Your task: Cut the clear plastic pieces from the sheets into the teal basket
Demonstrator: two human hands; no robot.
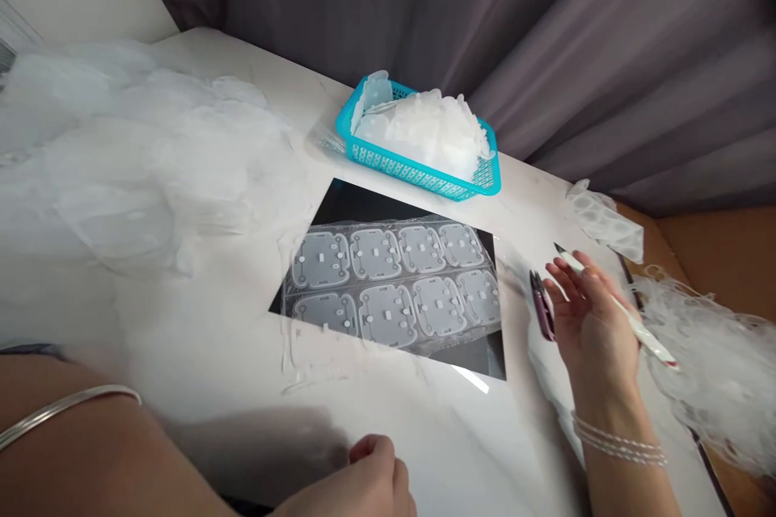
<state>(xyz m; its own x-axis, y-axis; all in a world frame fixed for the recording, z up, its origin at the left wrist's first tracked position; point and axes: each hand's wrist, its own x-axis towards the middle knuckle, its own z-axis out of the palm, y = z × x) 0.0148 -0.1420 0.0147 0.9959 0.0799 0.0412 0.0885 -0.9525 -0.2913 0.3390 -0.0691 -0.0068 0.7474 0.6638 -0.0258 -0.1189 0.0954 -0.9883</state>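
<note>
My right hand point(597, 323) is at the right, palm up, with a slim white pen-like tool point(646, 333) held under the thumb. The tool's dark pointed tip aims up and left; its exact kind is unclear. Beside the fingertips lie purple-handled snips point(544, 315). At the bottom edge is my left hand point(369, 481), fingers curled closed; whatever they hold, if anything, is hidden. A clear plastic sheet with several rounded, frosted panels point(388, 315) lies between the hands and the basket, over a black sheet point(348, 200). Neither hand touches it.
Behind the sheet stands a blue basket point(412, 171) heaped with white translucent pieces point(433, 129). A large pile of translucent sheets point(151, 153) covers the left. Clear plastic scraps point(715, 371) fill a cardboard box point(721, 258) at the right. A cut frame point(606, 218) lies near it.
</note>
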